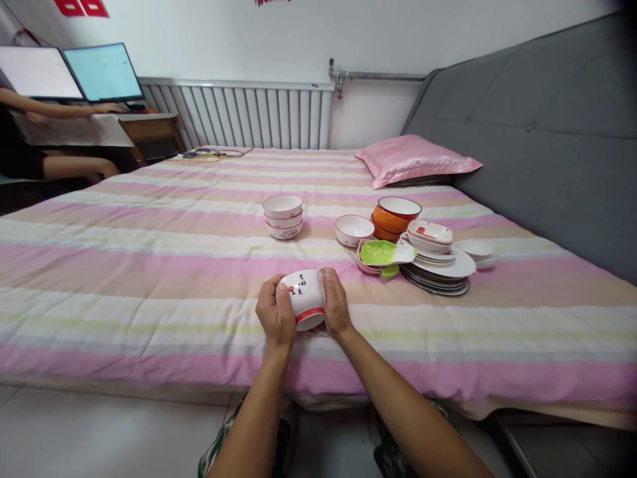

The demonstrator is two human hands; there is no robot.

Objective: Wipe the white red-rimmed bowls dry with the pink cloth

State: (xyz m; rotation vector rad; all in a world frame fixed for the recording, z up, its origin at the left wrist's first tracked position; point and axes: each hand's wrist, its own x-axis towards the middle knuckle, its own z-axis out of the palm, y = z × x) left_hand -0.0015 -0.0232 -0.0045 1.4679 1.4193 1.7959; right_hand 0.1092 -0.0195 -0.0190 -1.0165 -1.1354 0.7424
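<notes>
A white bowl (307,299) with dark characters, a small red figure and a red band at its foot is held tilted on its side over the bed's near edge. My left hand (276,312) grips it from the left, thumb on the outer wall. My right hand (336,302) is closed against its right side, with a thin pale cloth (323,330) pressed between palm and bowl; part of the cloth hangs below. Beyond my hands stand a stack of white bowls (283,218) with red rims and a single similar bowl (353,230).
To the right are orange bowls (385,219), a green leaf-shaped dish (381,253), stacked plates (460,265) with small square dishes (430,234) on top, and small white dishes (476,250). A pink pillow (418,159) lies by the grey headboard (537,86). Another person (30,133) sits at a desk far left.
</notes>
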